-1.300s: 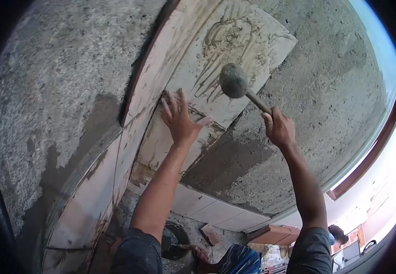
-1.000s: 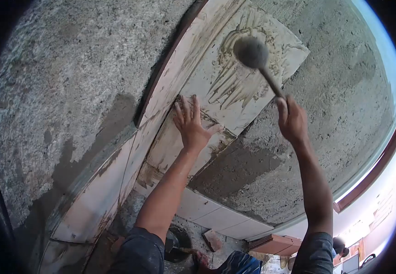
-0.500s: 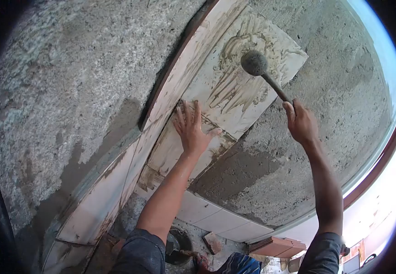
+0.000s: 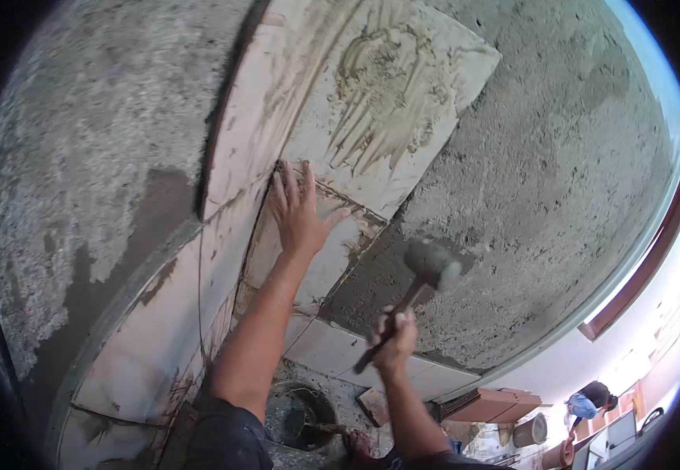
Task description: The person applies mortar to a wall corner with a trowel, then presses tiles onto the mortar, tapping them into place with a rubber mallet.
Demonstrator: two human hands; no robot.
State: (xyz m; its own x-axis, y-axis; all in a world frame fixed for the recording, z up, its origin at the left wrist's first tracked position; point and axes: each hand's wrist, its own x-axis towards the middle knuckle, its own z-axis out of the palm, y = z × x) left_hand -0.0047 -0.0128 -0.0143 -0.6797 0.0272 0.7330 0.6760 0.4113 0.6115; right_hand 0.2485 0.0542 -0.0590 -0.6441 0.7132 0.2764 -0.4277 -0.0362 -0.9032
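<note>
My right hand (image 4: 396, 341) grips the wooden handle of a rubber mallet (image 4: 432, 264). The mallet's head, slightly blurred, is over the rough grey wall, to the right of the tiles. Fingers spread, my left hand (image 4: 302, 219) lies flat at the joint between two wall tiles. Above that joint is an upper tile (image 4: 442, 59) smeared with wet, greyish mortar. A lower tile (image 4: 309, 274), also smeared, sits partly beneath my left hand and forearm.
Pale tiles line the adjoining wall edge (image 4: 148, 345) at left. Below are a bucket of mortar (image 4: 330, 411), a stack of reddish-backed tiles (image 4: 493, 406) and a grey bucket (image 4: 529, 431). Another person (image 4: 587, 401) is at lower right.
My right hand has brought the mallet down from the upper tile, toward the lower middle. My left hand stays on the tile joint. The view has shifted slightly, showing another person at lower right.
</note>
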